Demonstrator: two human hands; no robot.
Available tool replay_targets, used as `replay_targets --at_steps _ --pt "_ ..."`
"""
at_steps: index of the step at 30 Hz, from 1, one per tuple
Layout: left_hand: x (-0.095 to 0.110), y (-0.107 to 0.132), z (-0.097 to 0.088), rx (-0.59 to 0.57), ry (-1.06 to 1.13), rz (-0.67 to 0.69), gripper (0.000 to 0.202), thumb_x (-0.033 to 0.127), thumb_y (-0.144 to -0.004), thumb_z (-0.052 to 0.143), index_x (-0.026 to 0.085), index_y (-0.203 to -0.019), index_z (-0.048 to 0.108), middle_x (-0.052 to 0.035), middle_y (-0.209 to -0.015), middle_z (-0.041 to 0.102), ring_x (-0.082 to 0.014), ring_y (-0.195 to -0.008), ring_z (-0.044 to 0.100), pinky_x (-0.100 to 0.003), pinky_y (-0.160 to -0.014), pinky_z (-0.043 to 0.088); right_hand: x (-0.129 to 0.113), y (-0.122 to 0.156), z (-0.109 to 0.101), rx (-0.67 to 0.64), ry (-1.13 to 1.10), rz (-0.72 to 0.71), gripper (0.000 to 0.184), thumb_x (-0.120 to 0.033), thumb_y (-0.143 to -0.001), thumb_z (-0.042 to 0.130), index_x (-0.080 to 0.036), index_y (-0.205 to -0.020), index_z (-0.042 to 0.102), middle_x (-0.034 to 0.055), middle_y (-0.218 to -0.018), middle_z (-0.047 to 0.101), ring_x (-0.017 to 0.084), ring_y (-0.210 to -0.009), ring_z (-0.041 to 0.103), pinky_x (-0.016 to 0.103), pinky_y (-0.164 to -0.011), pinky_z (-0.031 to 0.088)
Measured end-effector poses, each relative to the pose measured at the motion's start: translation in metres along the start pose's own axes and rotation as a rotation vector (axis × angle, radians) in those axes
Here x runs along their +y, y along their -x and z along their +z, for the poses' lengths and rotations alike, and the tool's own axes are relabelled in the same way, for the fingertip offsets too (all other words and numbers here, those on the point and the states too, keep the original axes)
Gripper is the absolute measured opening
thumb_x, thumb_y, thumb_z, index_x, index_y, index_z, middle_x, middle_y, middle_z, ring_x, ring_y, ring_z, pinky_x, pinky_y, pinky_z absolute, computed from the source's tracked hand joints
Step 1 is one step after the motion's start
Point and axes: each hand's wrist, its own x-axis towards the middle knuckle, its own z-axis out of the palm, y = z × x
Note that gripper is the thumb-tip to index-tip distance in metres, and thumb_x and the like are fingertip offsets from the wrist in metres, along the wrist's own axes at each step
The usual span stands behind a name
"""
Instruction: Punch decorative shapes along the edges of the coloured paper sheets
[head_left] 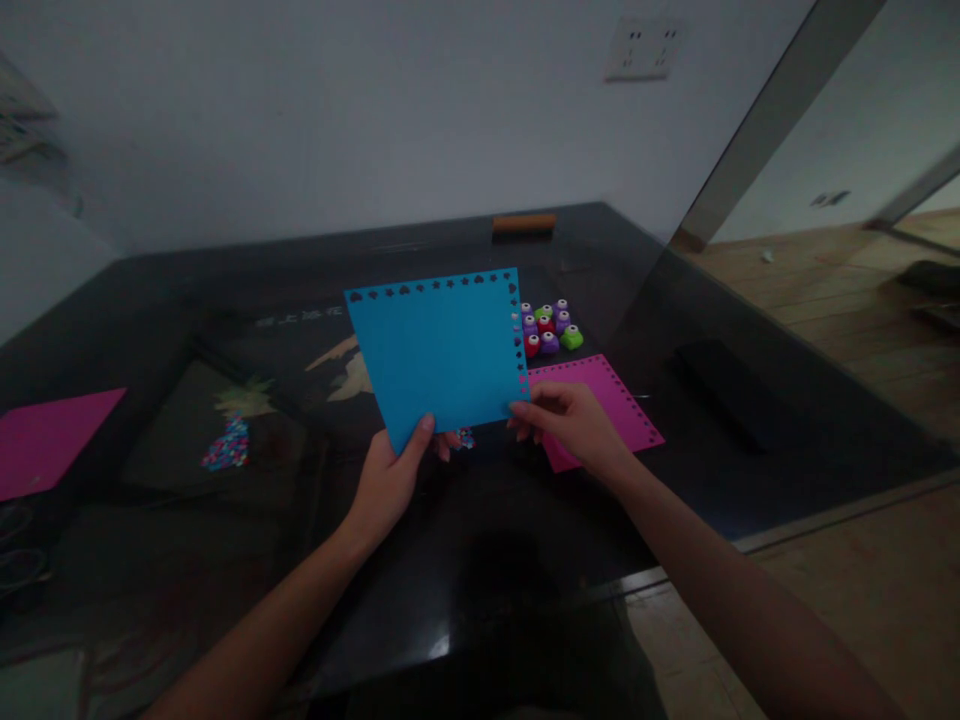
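Observation:
I hold a blue paper sheet [442,350] up over the dark glass table [750,440]. Small shapes are punched along its top and right edges. My left hand [394,470] pinches its lower left corner, thumb on the front. My right hand [574,420] grips its lower right corner with closed fingers. Under my right hand lies a pink sheet [619,400] with punched holes along its edges. Behind it stand several small craft punches [551,328] in purple, red and green.
Another pink sheet [49,440] lies at the table's left edge. A pile of coloured paper bits [227,446] sits left of centre. A flat dark object [720,385] rests to the right, an orange bar [523,223] at the far edge. Wooden floor lies to the right.

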Motion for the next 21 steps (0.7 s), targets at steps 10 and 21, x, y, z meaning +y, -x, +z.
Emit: replay_targets --at_steps 10,21 --pt "-0.002 -0.001 -0.003 -0.021 -0.096 0.027 0.039 0.040 -0.091 0.048 0.019 -0.062 0.063 -0.0020 -0.067 0.067 -0.0177 -0.069 0.063 -0.029 -0.075 0.048 -0.001 -0.004 -0.004 0.019 -0.040 -0.009 0.029 -0.048 -0.075 0.065 -0.019 -0.076 0.063 0.0005 -0.067 0.066 0.012 -0.056 0.061 0.023 -0.046 0.044" --pt "-0.012 -0.001 0.005 -0.166 -0.148 0.068 0.042 0.047 -0.089 0.046 0.018 -0.063 0.063 -0.0056 -0.070 0.070 -0.0210 -0.074 0.065 -0.033 -0.077 0.048 0.004 -0.012 -0.016 0.317 -0.229 -0.125 0.028 -0.038 -0.058 0.080 -0.018 -0.073 0.068 -0.0017 -0.063 0.065 0.011 -0.056 0.057 0.026 -0.057 0.046"
